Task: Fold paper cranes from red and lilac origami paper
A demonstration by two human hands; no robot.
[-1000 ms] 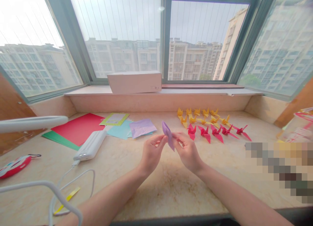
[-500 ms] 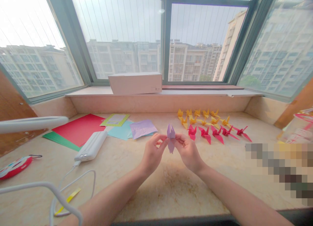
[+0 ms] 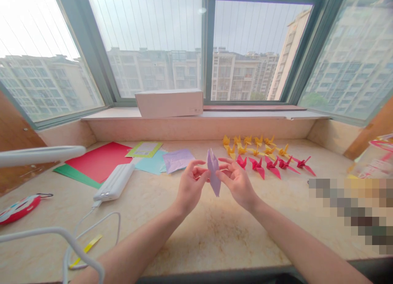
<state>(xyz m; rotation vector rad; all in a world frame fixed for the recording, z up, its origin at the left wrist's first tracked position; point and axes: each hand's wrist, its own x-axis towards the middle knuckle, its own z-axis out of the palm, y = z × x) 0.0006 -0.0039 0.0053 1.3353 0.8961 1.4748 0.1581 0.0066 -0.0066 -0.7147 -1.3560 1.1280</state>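
Centre of the frame: folded purple paper (image 3: 214,175), held in two hands

Item: one slender piece with pointed ends, upright with a slight tilt, above the table (image 3: 215,247). Left hand (image 3: 190,189): thumb and fingers pinching its left side. Right hand (image 3: 241,189): thumb on its right side, fingers closed behind; exact contact at the back hidden.

Handling note (judgement): a light, matched pinch from both sides suits thin paper. Edges are best lined up at the points before pressing, and each crease run outward with the thumb; a hard squeeze could crumple the narrow tips.

Markings, by place:
- Upper centre: white box (image 3: 168,104); small print and a dark mark at its lower right, illegible.
- Left of centre: yellow-green packet (image 3: 144,149); pale printed panel, too small to read.
- Left: white power bank (image 3: 113,182); two light squares on its near end, no brand legible.
- Right edge: clear container (image 3: 373,159); red marks, no word discernible.
- Right of centre: yellow paper cranes (image 3: 258,141) and red paper cranes (image 3: 257,167); no writing seen.
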